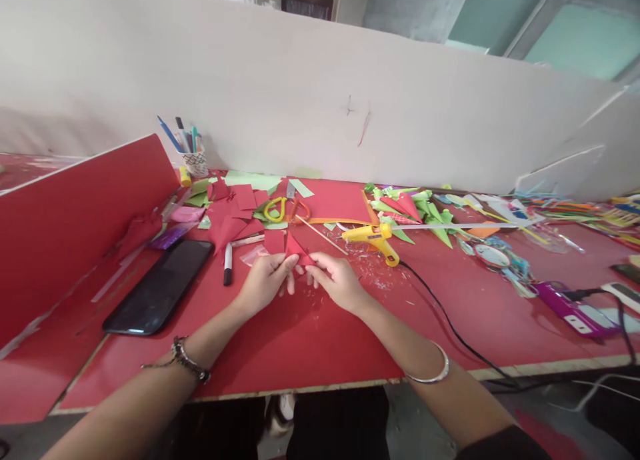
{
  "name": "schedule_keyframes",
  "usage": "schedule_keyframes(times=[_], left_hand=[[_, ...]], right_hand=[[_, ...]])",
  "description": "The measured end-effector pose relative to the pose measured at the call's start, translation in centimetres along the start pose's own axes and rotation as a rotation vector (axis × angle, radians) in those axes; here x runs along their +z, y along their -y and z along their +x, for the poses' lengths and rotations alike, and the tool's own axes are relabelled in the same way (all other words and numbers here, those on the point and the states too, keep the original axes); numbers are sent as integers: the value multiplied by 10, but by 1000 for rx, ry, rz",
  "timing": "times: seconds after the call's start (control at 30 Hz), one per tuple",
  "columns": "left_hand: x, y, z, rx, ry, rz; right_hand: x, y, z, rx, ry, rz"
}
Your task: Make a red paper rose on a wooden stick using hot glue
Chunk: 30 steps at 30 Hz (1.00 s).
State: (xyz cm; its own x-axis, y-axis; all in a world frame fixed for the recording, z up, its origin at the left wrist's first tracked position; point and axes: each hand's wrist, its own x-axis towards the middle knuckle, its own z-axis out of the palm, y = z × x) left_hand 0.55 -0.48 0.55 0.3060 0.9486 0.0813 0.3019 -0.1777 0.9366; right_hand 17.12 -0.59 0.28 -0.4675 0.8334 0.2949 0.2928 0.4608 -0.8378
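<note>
Both of my hands meet over the red table (310, 340), pinching a small folded piece of red paper (296, 249). My left hand (265, 280) grips its left side with fingers curled; a beaded bracelet is on that wrist. My right hand (337, 281) pinches the right side, with a silver bangle on its wrist. Just beyond the paper lie a thin wooden stick (320, 235) and a yellow glue gun (373, 237), whose black cord runs off to the right.
A black phone (160, 287) lies at the left, a white marker (228, 263) beside it. Red paper scraps (235, 213), yellow-handled scissors (277, 209) and a pen cup (193, 157) sit further back. Green and red paper cones (415, 210) and a purple power strip (570, 307) are at the right.
</note>
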Motion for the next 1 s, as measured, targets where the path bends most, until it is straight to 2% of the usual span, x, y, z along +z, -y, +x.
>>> schedule_keyframes(times=[0.1,0.4,0.63,0.8,1.0], left_hand=[[-2,-2,0,30,12,42],[-6,-3,0,125,-6,115],[-10,-4,0,136,-32,198],[-6,0,2,121,-43,209],[-2,-3,-1,181,-35,247]], right_hand=[[-2,4,0,-6,9,-80],[-1,2,-1,8,34,-88],[0,8,-4,70,221,2],[2,7,-4,97,172,17],[5,7,-3,82,154,48]])
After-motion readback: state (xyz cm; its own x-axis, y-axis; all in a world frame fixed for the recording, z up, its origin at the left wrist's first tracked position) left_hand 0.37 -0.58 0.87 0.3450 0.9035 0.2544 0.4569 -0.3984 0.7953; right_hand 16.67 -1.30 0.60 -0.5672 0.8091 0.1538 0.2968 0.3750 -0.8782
